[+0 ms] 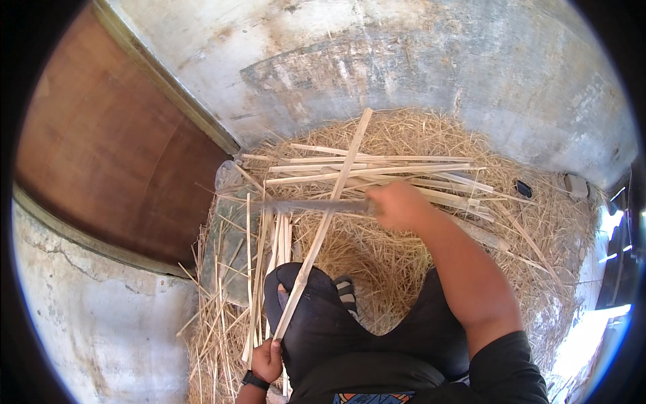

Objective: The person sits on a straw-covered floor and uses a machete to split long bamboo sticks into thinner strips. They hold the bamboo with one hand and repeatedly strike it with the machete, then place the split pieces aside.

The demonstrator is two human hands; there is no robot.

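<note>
Right hand [398,205] fisted around handle of long blade [306,205], swung across bamboo strip [323,225]. Left hand [267,360] clamps strip's near end beside knee, steadying it slanted over shavings [377,262]. Cut strips [377,172] piled beyond right hand.

I see two hands of mine: my left hand [267,360] and my right hand [397,205]. There is one long blade [309,206], blurred, and one long bamboo strip [323,225] across my knee. Roughly a dozen split strips [377,168] lie in one loose pile at the far edge of the straw heap [538,242]; they overlap too much to count exactly. Another bundle [259,269], perhaps half a dozen, lies at its left edge. Two small dark objects [524,188] sit at its right edge.
</note>
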